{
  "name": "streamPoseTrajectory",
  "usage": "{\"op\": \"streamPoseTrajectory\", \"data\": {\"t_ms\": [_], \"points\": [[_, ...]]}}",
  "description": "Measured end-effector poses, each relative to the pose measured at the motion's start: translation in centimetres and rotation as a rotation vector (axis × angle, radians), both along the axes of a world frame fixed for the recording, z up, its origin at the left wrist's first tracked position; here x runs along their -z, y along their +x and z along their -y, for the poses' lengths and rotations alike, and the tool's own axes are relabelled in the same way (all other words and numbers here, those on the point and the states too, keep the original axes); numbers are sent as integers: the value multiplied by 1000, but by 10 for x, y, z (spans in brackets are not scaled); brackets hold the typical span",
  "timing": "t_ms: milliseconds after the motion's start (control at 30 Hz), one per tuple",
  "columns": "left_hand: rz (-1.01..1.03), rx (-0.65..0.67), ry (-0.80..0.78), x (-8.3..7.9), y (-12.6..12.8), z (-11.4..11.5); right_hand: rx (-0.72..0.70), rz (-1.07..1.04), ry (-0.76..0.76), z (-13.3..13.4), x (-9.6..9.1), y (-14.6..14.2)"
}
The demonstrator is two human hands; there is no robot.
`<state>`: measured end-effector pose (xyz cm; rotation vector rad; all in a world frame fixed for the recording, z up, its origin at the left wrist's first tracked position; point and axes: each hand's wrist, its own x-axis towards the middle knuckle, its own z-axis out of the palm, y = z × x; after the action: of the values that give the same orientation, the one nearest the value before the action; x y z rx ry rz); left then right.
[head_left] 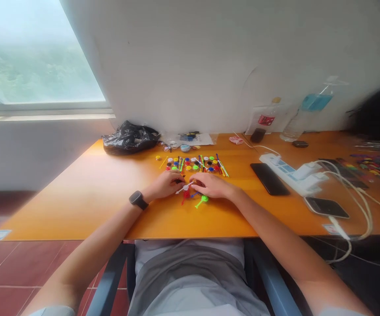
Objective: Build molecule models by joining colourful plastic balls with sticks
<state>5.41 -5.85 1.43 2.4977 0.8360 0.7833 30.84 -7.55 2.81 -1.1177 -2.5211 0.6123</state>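
My left hand [166, 184], with a black watch at the wrist, has its fingers curled together; a small black plastic piece [180, 180] shows at the fingertips. Facing it, my right hand [212, 186] has its fingers bent and drawn together, and whatever they grip is hidden. Between the hands lies a white stick with a round disc [186, 188], its upper end near my right fingertips. Just below are a red stick-and-disc piece [185, 195] and a bright green one [203, 199]. Part of a blue stick [195, 194] shows beneath my right fingers.
Behind my hands, rows of coloured discs and sticks [195, 163] lie on the wooden table [78, 202]. A black plastic bag [129, 137] sits back left. Towards the right are a black phone [269, 179], a power strip [284, 171] with cables and another phone [327, 207].
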Motion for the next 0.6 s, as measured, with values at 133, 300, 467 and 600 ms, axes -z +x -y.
{"op": "streamPoseTrajectory", "data": {"t_ms": [133, 300, 467, 600], "points": [[-11, 0, 2, -2, -1, 1, 9, 23, 12, 0, -1, -1], [-7, -35, -1, -2, 0, 1, 12, 32, 30, 0, 1, 0], [36, -72, -16, 1, 0, 0, 16, 34, 40, -1, 2, 0], [40, -79, -11, 2, 0, 1, 19, 34, 37, 0, 1, -1]]}}
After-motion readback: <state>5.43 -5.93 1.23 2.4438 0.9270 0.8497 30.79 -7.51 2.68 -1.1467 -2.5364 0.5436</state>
